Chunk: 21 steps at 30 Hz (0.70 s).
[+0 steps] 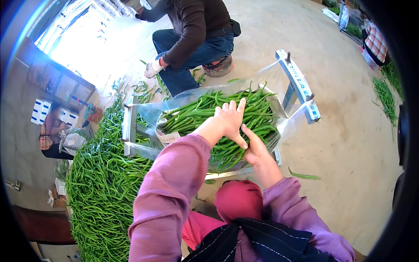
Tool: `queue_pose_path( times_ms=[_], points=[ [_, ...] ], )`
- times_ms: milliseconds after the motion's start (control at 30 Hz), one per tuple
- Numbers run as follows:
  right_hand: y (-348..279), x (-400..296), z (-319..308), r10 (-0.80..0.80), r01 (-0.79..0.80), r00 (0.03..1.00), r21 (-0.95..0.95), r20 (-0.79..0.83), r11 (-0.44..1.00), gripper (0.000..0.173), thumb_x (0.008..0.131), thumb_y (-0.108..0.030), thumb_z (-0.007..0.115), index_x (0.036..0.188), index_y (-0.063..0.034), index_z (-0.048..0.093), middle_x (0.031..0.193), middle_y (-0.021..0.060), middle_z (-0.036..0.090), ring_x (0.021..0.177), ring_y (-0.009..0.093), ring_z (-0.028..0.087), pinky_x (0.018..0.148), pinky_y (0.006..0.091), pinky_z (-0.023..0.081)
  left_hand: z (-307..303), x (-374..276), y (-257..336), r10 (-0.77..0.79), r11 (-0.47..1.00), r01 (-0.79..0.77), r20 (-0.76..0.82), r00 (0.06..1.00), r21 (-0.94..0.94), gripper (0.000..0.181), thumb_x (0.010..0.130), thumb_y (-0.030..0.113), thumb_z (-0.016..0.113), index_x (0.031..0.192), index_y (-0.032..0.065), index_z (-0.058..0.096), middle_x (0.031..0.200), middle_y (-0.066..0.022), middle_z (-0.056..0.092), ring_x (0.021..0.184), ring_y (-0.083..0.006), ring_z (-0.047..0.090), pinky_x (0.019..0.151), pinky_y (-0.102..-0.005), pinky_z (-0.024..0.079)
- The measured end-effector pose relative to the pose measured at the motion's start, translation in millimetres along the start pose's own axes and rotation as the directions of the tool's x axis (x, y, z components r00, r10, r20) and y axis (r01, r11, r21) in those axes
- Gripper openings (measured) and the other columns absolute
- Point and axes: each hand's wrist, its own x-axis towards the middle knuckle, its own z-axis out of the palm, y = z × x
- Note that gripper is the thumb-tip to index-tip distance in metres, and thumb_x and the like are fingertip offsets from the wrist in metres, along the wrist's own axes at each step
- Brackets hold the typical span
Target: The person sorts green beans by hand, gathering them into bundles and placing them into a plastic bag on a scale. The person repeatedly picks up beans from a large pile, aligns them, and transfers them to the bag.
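Long green chili peppers [196,116] are heaped in a clear plastic bag [149,113] with printed paper [168,137] lining its side. The bag is stretched over the posts of a metal frame [296,82]. My left hand [229,121] lies palm down on top of the peppers, its fingers spread. At the near right side of the heap, my right hand [257,149] rests against the peppers with its thumb up. Its other fingers are mostly hidden, so its grip is unclear. The two hands nearly meet at the left thumb.
A large pile of green peppers [101,193] covers the floor at left. A person in a brown top [196,26] sits on a bucket [219,67] beyond the frame. Others work at far left [52,134] and far right [376,42]. One loose pepper [304,176] lies at right.
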Motion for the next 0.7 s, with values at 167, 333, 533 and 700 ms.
queue_pose_path(
  times_ms=[167,333,533,700],
  points=[
    [-7.5,-8.0,13.0,-0.040,0.019,0.997,-0.280,-0.068,0.960,0.052,0.094,-0.045,0.041,0.136,-0.0154,0.039,0.137,0.0097,0.043,0.126,0.025,0.039,0.101,0.0543,0.026,21.4,-4.6,27.1,-0.125,0.992,0.128,-0.127,0.984,0.013,0.136,0.046,0.049,0.082,0.144,-0.0018,0.002,0.140,-0.0317,0.024,0.128,-0.0454,0.031,0.100,-0.0560,0.030],
    [-10.5,12.3,2.5,-0.013,-0.017,0.996,-0.312,-0.091,0.950,0.051,0.091,-0.047,0.047,0.131,-0.0146,0.045,0.129,0.0085,0.050,0.116,0.026,0.049,0.092,0.0454,0.040,17.0,-8.9,21.5,-0.169,0.986,0.167,-0.134,0.976,-0.027,0.128,0.049,0.037,0.081,0.146,0.0033,0.003,0.142,-0.0276,0.025,0.131,-0.0436,0.027,0.103,-0.0546,0.029],
    [-45.8,-19.8,14.5,-0.032,-0.167,0.977,-0.853,-0.210,0.495,0.047,0.088,-0.041,0.053,0.101,0.0045,0.058,0.097,0.0118,0.060,0.083,0.019,0.056,0.074,0.0346,0.047,14.6,-4.1,10.1,-0.209,0.976,0.194,-0.173,0.962,-0.102,0.125,0.050,0.035,0.082,0.146,0.0073,0.007,0.138,-0.0228,0.033,0.126,-0.0377,0.035,0.101,-0.0514,0.031],
    [-79.9,-35.2,46.7,0.115,0.050,0.986,-0.432,-0.124,-0.900,0.048,0.088,-0.040,0.043,0.090,0.0021,0.066,0.094,0.0174,0.065,0.088,0.029,0.061,0.077,0.0370,0.049,26.0,3.8,5.3,-0.187,0.980,0.170,-0.200,0.962,-0.100,0.119,0.052,0.032,0.080,0.146,0.0074,0.012,0.129,-0.0197,0.041,0.120,-0.0355,0.041,0.099,-0.0505,0.032]
  ],
)
